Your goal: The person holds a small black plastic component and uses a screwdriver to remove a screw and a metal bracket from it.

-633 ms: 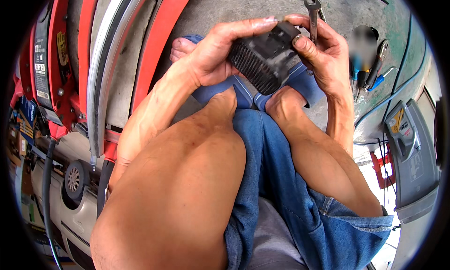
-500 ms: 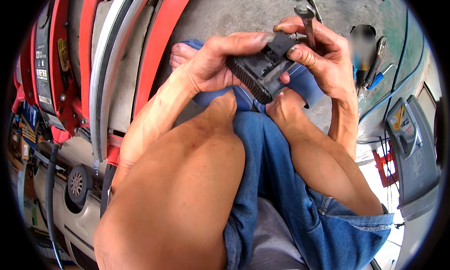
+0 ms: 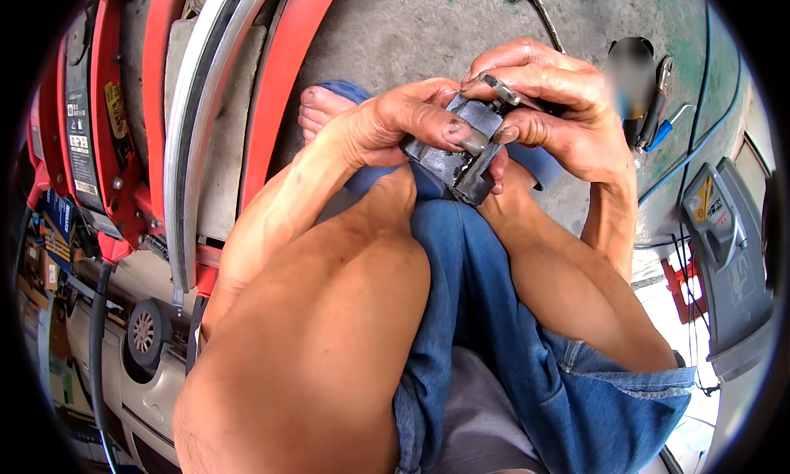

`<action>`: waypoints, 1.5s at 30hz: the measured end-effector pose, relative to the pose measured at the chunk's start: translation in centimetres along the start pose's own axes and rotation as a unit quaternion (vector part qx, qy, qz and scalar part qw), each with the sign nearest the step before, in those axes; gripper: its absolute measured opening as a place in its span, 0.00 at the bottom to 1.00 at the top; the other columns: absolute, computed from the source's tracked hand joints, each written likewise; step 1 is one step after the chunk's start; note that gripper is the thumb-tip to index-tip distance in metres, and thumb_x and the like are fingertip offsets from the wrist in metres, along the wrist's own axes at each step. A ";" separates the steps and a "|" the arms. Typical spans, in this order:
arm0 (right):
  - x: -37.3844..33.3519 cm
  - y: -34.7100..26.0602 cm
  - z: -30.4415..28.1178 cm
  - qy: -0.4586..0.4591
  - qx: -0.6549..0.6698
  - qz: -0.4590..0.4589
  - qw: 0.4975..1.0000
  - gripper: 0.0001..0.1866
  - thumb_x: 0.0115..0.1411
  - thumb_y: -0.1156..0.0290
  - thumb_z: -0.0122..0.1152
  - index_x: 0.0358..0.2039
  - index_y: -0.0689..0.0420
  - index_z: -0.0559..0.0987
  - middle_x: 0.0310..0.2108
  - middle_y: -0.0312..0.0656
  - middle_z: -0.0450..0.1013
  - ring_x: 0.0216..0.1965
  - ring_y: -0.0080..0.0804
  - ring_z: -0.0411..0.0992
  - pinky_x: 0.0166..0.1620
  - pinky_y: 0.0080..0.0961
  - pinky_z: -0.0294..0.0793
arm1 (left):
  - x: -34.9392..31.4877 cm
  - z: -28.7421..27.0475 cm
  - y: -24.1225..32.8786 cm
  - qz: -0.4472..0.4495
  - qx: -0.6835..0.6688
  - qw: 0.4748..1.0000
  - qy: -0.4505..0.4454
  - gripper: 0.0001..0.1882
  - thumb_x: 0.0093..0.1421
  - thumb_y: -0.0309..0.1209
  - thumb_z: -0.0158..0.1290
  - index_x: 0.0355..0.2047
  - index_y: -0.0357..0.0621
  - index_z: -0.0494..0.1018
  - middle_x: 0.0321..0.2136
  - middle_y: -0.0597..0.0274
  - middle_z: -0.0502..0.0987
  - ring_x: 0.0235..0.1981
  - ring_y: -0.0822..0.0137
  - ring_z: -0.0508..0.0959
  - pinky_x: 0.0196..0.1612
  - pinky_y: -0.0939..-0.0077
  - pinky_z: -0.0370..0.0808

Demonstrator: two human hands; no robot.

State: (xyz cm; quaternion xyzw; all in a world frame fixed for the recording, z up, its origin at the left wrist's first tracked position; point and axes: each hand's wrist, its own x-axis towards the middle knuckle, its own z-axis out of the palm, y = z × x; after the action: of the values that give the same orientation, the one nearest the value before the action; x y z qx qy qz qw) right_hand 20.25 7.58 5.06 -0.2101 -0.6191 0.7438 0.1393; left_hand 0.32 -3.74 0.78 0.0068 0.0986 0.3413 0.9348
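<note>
Above my feet I hold a black, blocky mechanical part [image 3: 471, 165], tilted; I cannot tell its exact kind. My left hand [image 3: 403, 124] is wrapped round its left side, with the thumb pressed across the top face. An open-end wrench [image 3: 499, 89] is in my right hand [image 3: 564, 95], its handle largely hidden by the fingers. The wrench's jaw lies at the upper end of the part, beside a small fitting there. My right thumb and fingertips also touch the part's right edge. The underside of the part is out of sight.
Red metal beams [image 3: 284, 87] and a curved silver-and-black strip [image 3: 202, 104] stand at the left. On the concrete floor lie an L-shaped wrench [image 3: 543, 17], pliers [image 3: 663, 79], a blue-handled hooked tool [image 3: 660, 135] and a blue hose [image 3: 695, 163]. A grey plastic housing [image 3: 728, 252] is at the right.
The part has turned, hiding its ribbed edge and showing its top face. The wrench has swung from upright to nearly flat against the part's upper end. My left thumb has moved onto the top.
</note>
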 end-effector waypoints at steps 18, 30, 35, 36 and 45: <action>-1.8 -2.3 0.7 0.128 -0.205 0.174 0.955 0.13 0.65 0.66 0.67 0.45 0.61 0.84 0.29 0.41 0.79 0.27 0.23 0.73 0.32 0.22 0.72 | -0.5 0.7 3.0 0.041 0.318 0.915 0.244 0.32 0.44 0.27 0.75 0.49 0.43 0.74 0.40 0.68 0.78 0.44 0.74 0.76 0.50 0.76 0.74; -1.3 -2.4 -0.3 0.047 -0.346 0.127 0.928 0.10 0.62 0.68 0.67 0.41 0.59 0.84 0.25 0.44 0.75 0.26 0.38 0.76 0.31 0.30 0.72 | -0.5 1.7 3.0 0.004 0.379 0.889 0.256 0.32 0.48 0.31 0.75 0.53 0.40 0.75 0.38 0.71 0.77 0.43 0.76 0.75 0.48 0.79 0.73; -1.5 -2.0 -1.2 0.018 -0.346 0.111 0.932 0.10 0.63 0.68 0.66 0.42 0.59 0.84 0.27 0.44 0.76 0.28 0.40 0.77 0.32 0.32 0.73 | -0.5 1.8 3.0 -0.027 0.380 0.891 0.246 0.30 0.49 0.31 0.74 0.52 0.40 0.75 0.38 0.71 0.77 0.42 0.76 0.75 0.48 0.79 0.72; -1.4 -1.9 -1.3 0.007 -0.346 0.107 0.932 0.10 0.63 0.68 0.65 0.42 0.59 0.83 0.27 0.45 0.76 0.29 0.41 0.77 0.33 0.32 0.74 | -0.5 1.8 2.9 -0.029 0.381 0.891 0.244 0.30 0.50 0.32 0.74 0.52 0.40 0.76 0.38 0.71 0.77 0.42 0.77 0.75 0.48 0.79 0.72; -1.3 -0.4 -1.9 -0.026 -0.271 0.116 0.955 0.12 0.65 0.67 0.62 0.43 0.61 0.82 0.29 0.45 0.76 0.32 0.39 0.78 0.36 0.31 0.75 | -0.6 2.1 2.7 -0.039 0.415 0.877 0.240 0.29 0.50 0.35 0.74 0.51 0.41 0.76 0.37 0.70 0.78 0.40 0.77 0.75 0.46 0.78 0.72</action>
State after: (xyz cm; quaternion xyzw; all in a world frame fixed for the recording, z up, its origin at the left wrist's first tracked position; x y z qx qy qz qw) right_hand 22.29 8.65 5.36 -0.2914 -0.7718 0.5646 -0.0261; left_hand -1.46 -1.92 3.13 0.3085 0.4529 0.2233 0.8062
